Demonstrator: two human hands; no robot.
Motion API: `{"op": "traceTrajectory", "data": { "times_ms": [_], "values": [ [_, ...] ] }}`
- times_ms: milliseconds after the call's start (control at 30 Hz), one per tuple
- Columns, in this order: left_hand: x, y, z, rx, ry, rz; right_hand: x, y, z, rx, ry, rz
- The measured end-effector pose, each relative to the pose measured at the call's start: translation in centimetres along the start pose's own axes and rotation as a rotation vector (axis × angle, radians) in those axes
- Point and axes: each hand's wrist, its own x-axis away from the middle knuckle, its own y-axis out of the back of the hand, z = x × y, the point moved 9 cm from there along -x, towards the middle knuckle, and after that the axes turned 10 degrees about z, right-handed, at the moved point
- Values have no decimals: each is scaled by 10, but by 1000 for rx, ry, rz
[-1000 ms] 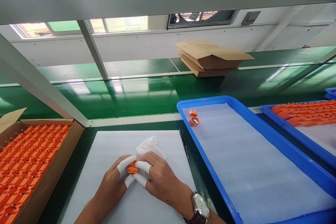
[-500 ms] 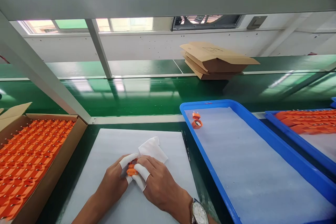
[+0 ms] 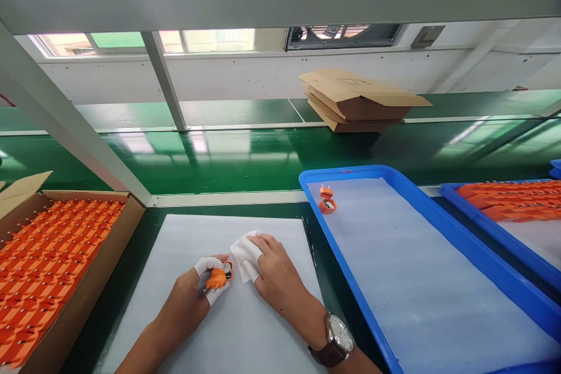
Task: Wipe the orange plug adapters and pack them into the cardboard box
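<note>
My left hand (image 3: 193, 298), with white covers on thumb and finger, grips an orange plug part (image 3: 216, 279) that has metal pins and an open round end facing right. Just to its right, my right hand (image 3: 278, 274) pinches a white cloth (image 3: 243, 251) with covered fingertips; a wristwatch (image 3: 337, 336) is on that wrist. Both hands are over a white sheet (image 3: 184, 239) on the green bench. A similar orange part (image 3: 327, 205) lies in the far left corner of the blue tray (image 3: 350, 280).
At the left stands a cardboard box (image 3: 94, 263) filled with rows of orange parts (image 3: 56, 245). Another blue tray (image 3: 517, 251) at the right holds orange parts (image 3: 517, 201). Folded cardboard (image 3: 359, 99) rests at the back. A slanted metal post (image 3: 87, 123) rises at left.
My right hand has left the orange part, moved slightly up and right, and taken hold of the cloth. The orange part has turned in my left hand, showing its open end.
</note>
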Motion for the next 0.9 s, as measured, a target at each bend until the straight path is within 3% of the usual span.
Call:
{"op": "traceTrajectory", "data": {
  "times_ms": [233,567,667,767,900],
  "values": [
    [-1,-3,0,-24,-34,28,6,14,25,-232,152,-94],
    [0,-1,-9,-14,-110,-9,3,-1,40,-130,251,97],
    [0,-2,-9,5,-88,4,3,-2,37,-97,261,111],
    [0,-3,-5,14,-31,32,1,6,24,-35,192,17],
    [1,-6,1,34,13,69,1,20,7,-204,86,-60]
  ]
}}
